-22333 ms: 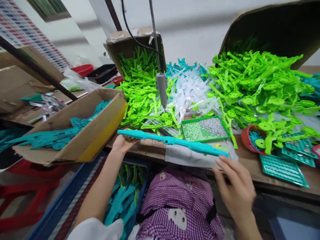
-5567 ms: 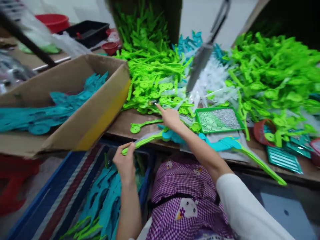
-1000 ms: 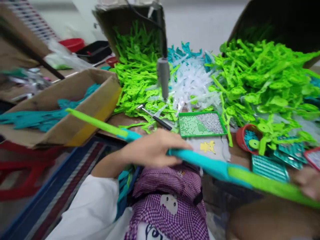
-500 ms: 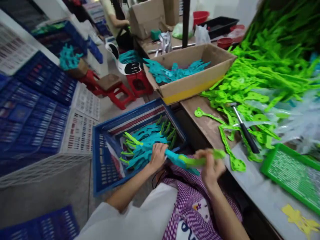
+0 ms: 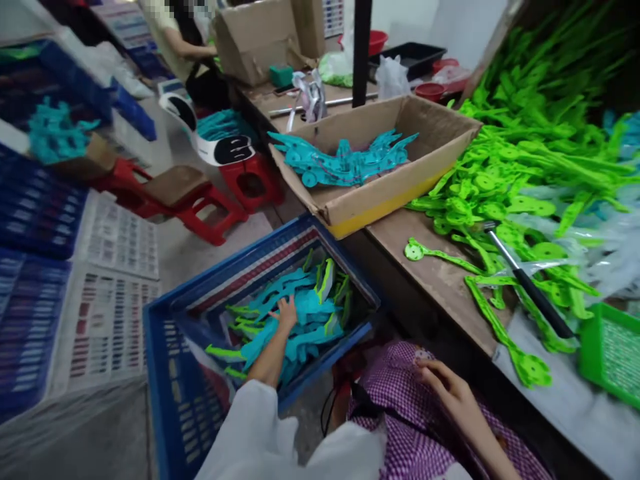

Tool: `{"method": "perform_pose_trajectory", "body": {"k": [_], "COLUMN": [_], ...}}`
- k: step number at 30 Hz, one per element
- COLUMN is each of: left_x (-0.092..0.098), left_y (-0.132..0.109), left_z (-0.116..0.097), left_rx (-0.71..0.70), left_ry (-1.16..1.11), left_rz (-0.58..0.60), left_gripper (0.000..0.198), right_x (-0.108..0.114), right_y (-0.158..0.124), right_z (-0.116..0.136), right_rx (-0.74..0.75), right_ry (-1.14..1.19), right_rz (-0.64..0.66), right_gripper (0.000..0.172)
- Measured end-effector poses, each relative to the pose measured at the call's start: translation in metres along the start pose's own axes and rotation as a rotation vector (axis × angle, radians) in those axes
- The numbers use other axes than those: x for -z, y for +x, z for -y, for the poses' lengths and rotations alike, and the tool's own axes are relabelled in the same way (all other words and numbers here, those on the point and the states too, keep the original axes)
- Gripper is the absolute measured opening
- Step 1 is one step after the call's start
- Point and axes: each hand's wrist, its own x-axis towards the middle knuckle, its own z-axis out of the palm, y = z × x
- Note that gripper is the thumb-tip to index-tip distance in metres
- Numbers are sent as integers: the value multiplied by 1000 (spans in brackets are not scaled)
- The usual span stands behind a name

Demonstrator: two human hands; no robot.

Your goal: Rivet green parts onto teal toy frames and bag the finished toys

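My left hand (image 5: 285, 313) reaches into the blue crate (image 5: 163, 373), its fingers spread over the teal plastic parts (image 5: 310, 310) with lime-green ends. It touches or nearly touches the pile; no grip shows. Over the purple checked apron (image 5: 395, 373) at my lap, my right hand (image 5: 445, 383) has its fingers stretched out and nothing in it. Loose lime-green plastic pieces (image 5: 533, 370) lie on the bench to the right of that hand, beside a hammer (image 5: 543, 303) with a black handle.
A cardboard box (image 5: 400, 193) with teal parts stands on the bench edge. Behind the hammer rises a heap of green pieces (image 5: 530, 160). A green tray (image 5: 607, 360) sits at far right. Red stools (image 5: 210, 217) and stacked crates (image 5: 100, 320) stand left. Another person (image 5: 175, 40) works behind.
The teal and green part has left my hands; a piece with a green end now lies atop the crate's pile. My left hand moved left into the crate, and my right hand lowered and opened.
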Motion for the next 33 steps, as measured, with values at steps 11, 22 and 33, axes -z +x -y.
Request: {"method": "perform_pose_trajectory", "body": {"k": [11, 22, 33], "left_x": [209, 349, 370], "left_y": [-1, 69, -4], "left_z": [-108, -262, -249], "left_rx": [-398, -884, -867], "left_ry": [-605, -136, -495], "left_rz": [-1305, -518, -896], "left_gripper": [42, 16, 23], "right_x": [48, 61, 82], "right_y": [-57, -48, -58], "right_z": [6, 40, 67], "right_rx": [22, 308, 375], "right_ry": [-147, -253, -229], "right_rz": [-116, -90, -123], "right_gripper": [39, 30, 26]}}
